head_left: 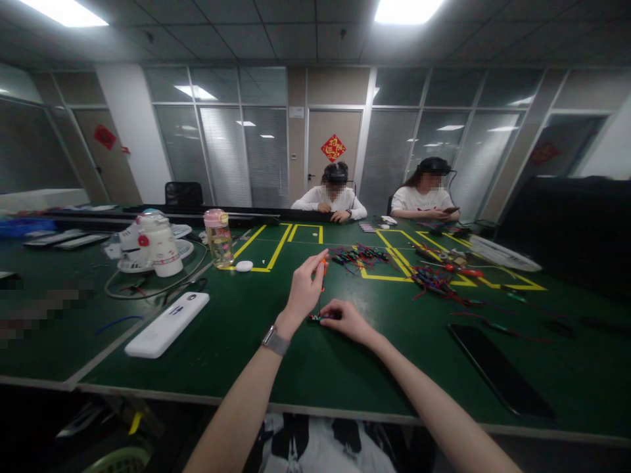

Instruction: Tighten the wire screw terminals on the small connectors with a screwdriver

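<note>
My left hand (306,284), with a watch on its wrist, is closed around the orange handle of a thin screwdriver (324,266). The tool stands upright, its dark shaft pointing down at a small green circuit board (314,318) on the table. My right hand (348,320) pinches the board's right side with thumb and finger, low over the green surface. Beyond my hands lies a pile of small boards with red and dark wires (359,257). Another tangle of wires (436,281) is to the right.
On the green table (197,374), a white power bank (167,325), white bottle (162,246) and pink-lidded bottle (218,240) stand or lie left. A black phone (497,368) lies right. Two people (331,197) sit across the table.
</note>
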`<move>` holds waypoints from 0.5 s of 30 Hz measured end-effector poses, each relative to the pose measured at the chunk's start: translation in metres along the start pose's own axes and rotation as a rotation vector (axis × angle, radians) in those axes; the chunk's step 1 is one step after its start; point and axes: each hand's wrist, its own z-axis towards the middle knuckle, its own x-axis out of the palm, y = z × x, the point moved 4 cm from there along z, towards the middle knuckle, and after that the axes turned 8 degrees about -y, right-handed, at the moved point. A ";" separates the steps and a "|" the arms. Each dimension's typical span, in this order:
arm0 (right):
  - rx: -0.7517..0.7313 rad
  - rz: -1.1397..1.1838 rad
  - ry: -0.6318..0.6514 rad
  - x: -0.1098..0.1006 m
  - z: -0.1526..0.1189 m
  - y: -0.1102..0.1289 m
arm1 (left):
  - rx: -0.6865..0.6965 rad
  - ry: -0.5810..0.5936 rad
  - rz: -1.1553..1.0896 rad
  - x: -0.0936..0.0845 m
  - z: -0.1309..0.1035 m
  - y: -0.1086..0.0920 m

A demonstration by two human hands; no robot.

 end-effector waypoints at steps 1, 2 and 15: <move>-0.002 -0.002 0.000 0.000 0.000 0.000 | 0.000 -0.005 -0.001 0.000 0.000 0.000; -0.002 -0.004 0.000 0.000 0.000 0.001 | 0.000 -0.021 0.017 -0.001 0.000 -0.001; 0.002 -0.009 -0.007 0.000 0.000 0.002 | 0.010 -0.066 0.115 -0.004 0.000 -0.001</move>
